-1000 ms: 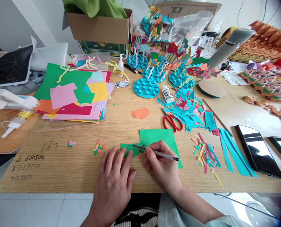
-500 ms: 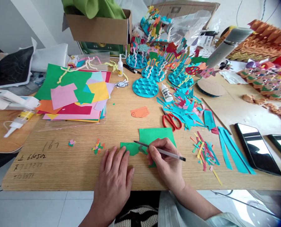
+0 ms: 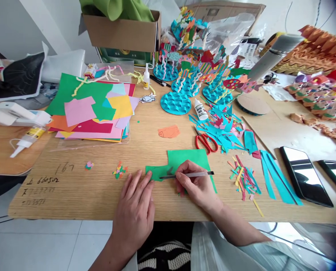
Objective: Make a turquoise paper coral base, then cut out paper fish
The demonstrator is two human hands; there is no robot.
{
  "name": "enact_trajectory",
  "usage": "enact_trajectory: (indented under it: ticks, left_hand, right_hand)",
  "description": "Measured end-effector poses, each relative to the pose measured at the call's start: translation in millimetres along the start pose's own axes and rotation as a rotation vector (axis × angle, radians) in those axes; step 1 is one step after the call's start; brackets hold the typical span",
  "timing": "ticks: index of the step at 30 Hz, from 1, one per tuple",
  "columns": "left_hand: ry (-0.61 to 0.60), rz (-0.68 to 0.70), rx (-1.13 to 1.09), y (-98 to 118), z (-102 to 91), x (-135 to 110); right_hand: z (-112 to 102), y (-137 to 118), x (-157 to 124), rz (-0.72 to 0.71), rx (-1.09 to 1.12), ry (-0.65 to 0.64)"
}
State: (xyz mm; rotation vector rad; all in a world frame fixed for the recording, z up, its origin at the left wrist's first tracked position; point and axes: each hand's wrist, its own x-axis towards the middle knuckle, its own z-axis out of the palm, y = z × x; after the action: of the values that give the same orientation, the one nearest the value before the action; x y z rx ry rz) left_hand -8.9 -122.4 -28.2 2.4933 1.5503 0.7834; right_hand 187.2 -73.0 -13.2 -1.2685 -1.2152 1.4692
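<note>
In my right hand (image 3: 197,188) is a slim pen (image 3: 196,174), pinched between thumb and fingers, its dark tip at the lower part of a narrow green paper strip (image 3: 157,171). A faint drawn line shows along the strip's top. Behind my right hand lies a wider green paper sheet (image 3: 188,156); whether the two are one piece I cannot tell. My left hand (image 3: 136,209) lies flat, its fingertips at the strip's left end. Beyond the green paper rests an orange paper piece (image 3: 169,131) with a fish drawn on it.
Red-handled scissors (image 3: 206,143) lie near blue paper scraps (image 3: 224,128) and a glue bottle (image 3: 200,110). Coloured sheets (image 3: 80,113) are stacked at left. Thin paper strips (image 3: 244,177) and a phone (image 3: 305,176) are at right. Paper-fish models (image 3: 185,84) stand behind.
The pen tip has moved from the strip's upper edge down to its lower part, and the pen lies flatter. My right hand has shifted slightly; my left hand stays on the paper.
</note>
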Motion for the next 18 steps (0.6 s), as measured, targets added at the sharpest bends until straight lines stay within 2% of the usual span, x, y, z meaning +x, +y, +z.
enact_trajectory:
  ticks: [18]
  left_hand:
    - [-0.011,-0.004,0.009,0.5,0.3,1.1]
  right_hand:
    - [0.4,2.3,-1.5,0.058,-0.047,-0.067]
